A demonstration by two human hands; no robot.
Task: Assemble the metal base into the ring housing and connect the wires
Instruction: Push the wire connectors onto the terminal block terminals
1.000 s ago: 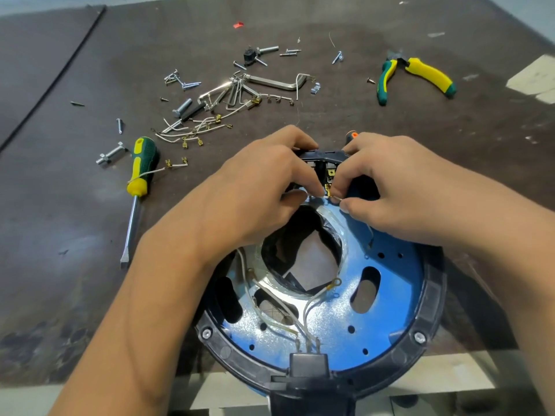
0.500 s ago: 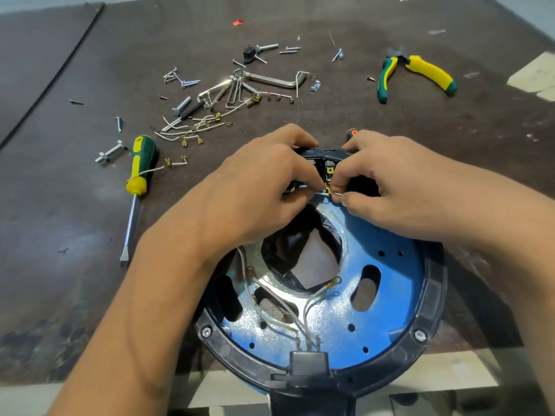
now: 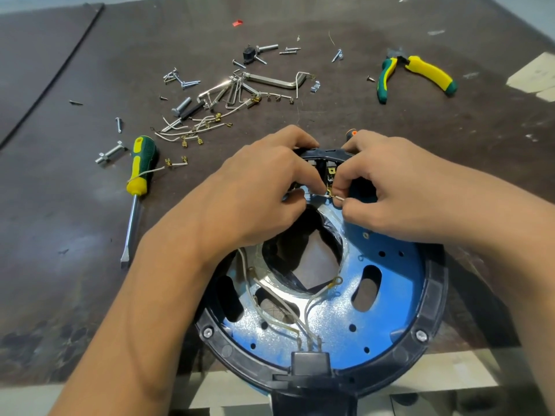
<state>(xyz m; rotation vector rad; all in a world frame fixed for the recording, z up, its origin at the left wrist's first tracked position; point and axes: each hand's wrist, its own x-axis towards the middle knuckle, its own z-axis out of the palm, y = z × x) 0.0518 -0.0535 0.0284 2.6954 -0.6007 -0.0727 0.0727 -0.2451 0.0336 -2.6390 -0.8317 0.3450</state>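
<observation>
A blue metal base [image 3: 387,319] with a large centre hole sits inside the black ring housing [image 3: 432,301] at the table's near edge. White wires [image 3: 279,310] run from a black connector block [image 3: 310,363] at the near rim across the base. At the far rim, my right hand [image 3: 390,187] pinches a thin white wire with a brass terminal [image 3: 330,194] beside the housing's terminal block. My left hand [image 3: 255,190] curls over the far rim and holds the wire's other side, fingertips almost touching the right hand's.
On the dark mat lie a green-yellow screwdriver [image 3: 136,187] at left, green-yellow pliers [image 3: 414,76] at far right, and hex keys [image 3: 270,82] among several loose screws, bolts and spare wires [image 3: 192,127] beyond my hands. The mat's near edge lies under the housing.
Both hands stayed at the far rim. The right fingers shifted slightly and the brass terminal now sits closer to the terminal block.
</observation>
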